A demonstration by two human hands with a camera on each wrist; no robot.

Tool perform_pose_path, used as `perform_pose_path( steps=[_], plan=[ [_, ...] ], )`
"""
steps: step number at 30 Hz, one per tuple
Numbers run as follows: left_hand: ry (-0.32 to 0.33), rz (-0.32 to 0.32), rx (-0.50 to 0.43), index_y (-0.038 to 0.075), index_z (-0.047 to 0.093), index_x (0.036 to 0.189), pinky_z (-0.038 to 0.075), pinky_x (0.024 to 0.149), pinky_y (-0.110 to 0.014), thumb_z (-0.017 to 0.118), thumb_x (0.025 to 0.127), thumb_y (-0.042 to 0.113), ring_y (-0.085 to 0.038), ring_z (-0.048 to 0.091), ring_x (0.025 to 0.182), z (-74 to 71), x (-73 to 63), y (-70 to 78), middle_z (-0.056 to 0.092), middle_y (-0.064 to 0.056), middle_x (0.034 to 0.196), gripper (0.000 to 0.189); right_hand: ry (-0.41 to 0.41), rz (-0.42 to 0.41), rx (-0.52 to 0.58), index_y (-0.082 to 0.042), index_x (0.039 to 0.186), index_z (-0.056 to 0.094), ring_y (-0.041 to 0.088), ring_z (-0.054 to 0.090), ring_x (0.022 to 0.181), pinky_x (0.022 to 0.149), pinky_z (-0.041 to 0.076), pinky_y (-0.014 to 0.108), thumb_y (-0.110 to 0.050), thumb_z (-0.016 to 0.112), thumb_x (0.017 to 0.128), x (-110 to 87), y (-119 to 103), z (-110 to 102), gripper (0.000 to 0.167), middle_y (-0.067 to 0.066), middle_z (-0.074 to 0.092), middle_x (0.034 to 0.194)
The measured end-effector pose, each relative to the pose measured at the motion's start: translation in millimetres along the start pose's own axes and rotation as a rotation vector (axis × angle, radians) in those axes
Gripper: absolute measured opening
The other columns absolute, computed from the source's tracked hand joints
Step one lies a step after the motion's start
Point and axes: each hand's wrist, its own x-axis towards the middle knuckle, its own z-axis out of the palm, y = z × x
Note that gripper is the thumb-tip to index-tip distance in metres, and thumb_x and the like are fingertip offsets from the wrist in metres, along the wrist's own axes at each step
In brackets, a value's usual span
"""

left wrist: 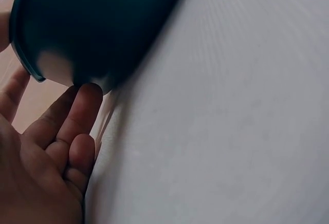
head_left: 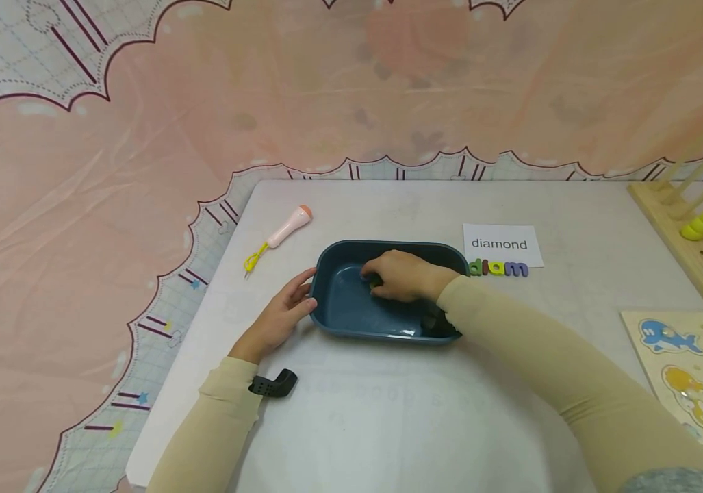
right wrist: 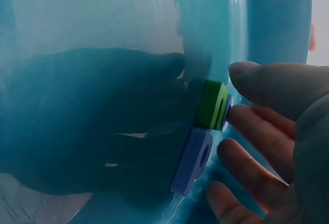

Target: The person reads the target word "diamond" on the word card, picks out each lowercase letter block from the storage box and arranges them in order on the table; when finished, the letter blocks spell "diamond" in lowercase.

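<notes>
A dark blue basin (head_left: 351,327) stands on the white table. My right hand (head_left: 405,275) reaches down inside it, fingers loosely bent. In the right wrist view, its thumb and fingers are close beside a green letter (right wrist: 212,106) and a purple letter (right wrist: 191,162), which stand on edge along the basin's inner side; whether a fingertip touches them is unclear. My left hand (head_left: 277,318) rests against the basin's left end, its fingers (left wrist: 85,112) loosely extended at the outer wall. Beside the basin's right end, coloured letters (head_left: 497,268) spell "diam" under a card (head_left: 502,245) printed "diamond".
A pink and yellow pen-like tool (head_left: 283,231) lies behind and left of the basin. At the right are a wooden bead stand (head_left: 674,239) with yellow and blue beads and an animal puzzle board (head_left: 659,366). A patterned curtain (head_left: 351,103) hangs behind the table.
</notes>
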Motion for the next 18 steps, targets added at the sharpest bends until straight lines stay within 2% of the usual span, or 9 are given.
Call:
perform_pose_path(
  steps=[6, 13, 18],
  plan=[
    [-0.004, 0.008, -0.019, 0.012, 0.024, 0.159, 0.032, 0.111, -0.056, 0.054, 0.104, 0.016, -0.041, 0.042, 0.137, 0.1, 0.9, -1.7, 0.036, -0.027, 0.154, 0.063, 0.008, 0.001, 0.022, -0.004, 0.131, 0.064, 0.022, 0.060, 0.114, 0.103, 0.046, 0.039, -0.018, 0.066, 0.097, -0.3, 0.4, 1.2, 0.036, 0.011, 0.065, 0.129],
    [-0.004, 0.008, -0.018, 0.012, 0.024, 0.159, 0.032, 0.111, -0.056, 0.054, 0.104, 0.016, -0.041, 0.042, 0.137, 0.0, 1.1, -1.6, 0.036, -0.027, 0.153, 0.063, -0.009, 0.001, 0.012, -0.003, 0.133, 0.061, 0.023, 0.058, 0.121, 0.105, 0.044, 0.039, -0.017, 0.066, 0.097, 0.7, -0.2, 2.0, 0.039, 0.011, 0.063, 0.132],
    [-0.001, 0.010, -0.014, 0.012, 0.024, 0.159, 0.033, 0.110, -0.056, 0.054, 0.104, 0.015, -0.041, 0.044, 0.135, 0.3, 1.1, -0.9, 0.037, -0.027, 0.153, 0.063, 0.005, -0.019, 0.028, -0.005, 0.130, 0.064, 0.023, 0.059, 0.120, 0.104, 0.045, 0.039, -0.015, 0.065, 0.097, 1.7, -0.3, 3.7, 0.034, 0.010, 0.064, 0.131]
  ],
)
